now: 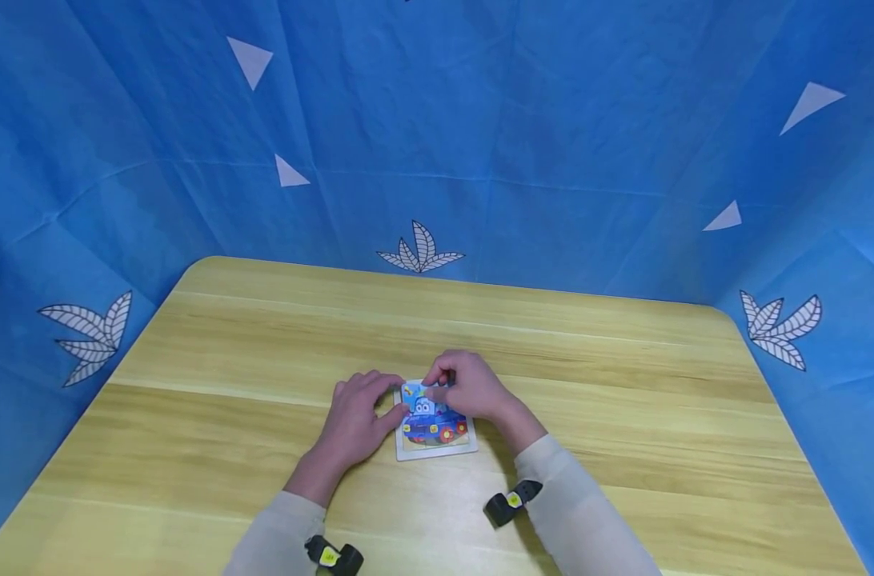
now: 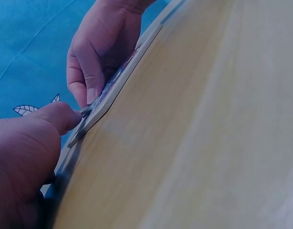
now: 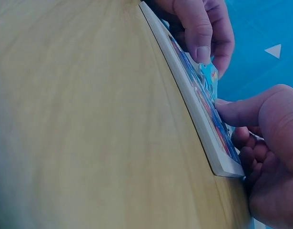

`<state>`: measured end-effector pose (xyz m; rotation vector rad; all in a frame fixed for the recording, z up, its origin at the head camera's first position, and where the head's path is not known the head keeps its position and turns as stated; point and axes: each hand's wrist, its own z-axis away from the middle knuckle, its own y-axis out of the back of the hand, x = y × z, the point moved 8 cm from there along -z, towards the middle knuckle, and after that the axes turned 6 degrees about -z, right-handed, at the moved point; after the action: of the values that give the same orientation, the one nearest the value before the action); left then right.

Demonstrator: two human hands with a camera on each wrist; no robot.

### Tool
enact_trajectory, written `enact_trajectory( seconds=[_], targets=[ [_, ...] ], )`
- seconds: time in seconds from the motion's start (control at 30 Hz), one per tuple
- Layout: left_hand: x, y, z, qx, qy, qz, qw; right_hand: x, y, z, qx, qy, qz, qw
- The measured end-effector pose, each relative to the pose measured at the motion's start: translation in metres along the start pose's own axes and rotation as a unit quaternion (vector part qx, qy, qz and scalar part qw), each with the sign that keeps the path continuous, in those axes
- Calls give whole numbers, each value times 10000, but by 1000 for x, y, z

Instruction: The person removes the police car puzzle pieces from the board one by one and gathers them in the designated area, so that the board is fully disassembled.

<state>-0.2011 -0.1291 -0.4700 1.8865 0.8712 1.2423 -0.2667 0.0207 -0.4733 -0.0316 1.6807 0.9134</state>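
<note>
A jigsaw puzzle in a pale-framed tray shows a blue cartoon vehicle with eyes and red wheels. At its upper left, my left hand pinches a light blue puzzle piece between thumb and forefinger. That piece tilts up from the picture. From the upper right, my right hand reaches over the tray, thumb and forefinger pinching at the same piece's other side. The right thumb lies close over the picture, and the remaining right fingers are curled. The hand covers the puzzle's upper right part.
The tray lies flat on a wood-grain table. Blue cloth with white triangles and leaf prints hangs behind and at both sides. Each sleeved wrist wears a black camera strap, such as the right wrist's camera.
</note>
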Motion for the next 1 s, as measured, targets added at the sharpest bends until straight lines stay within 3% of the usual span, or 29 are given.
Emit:
enact_trajectory(
  seconds=[0.27, 0.6, 1.0],
  targets=[
    [-2, 0, -4, -48, -30, -54, 10000, -1, 2, 0, 23, -20, 8, 10000],
    [1, 0, -6, -59, -152, 219, 9996, -1, 5, 2, 51, 22, -4, 10000],
    [-3, 0, -5, -176, 61, 241, 9995, 0, 3, 3, 220, 8, -117, 9997]
  ],
)
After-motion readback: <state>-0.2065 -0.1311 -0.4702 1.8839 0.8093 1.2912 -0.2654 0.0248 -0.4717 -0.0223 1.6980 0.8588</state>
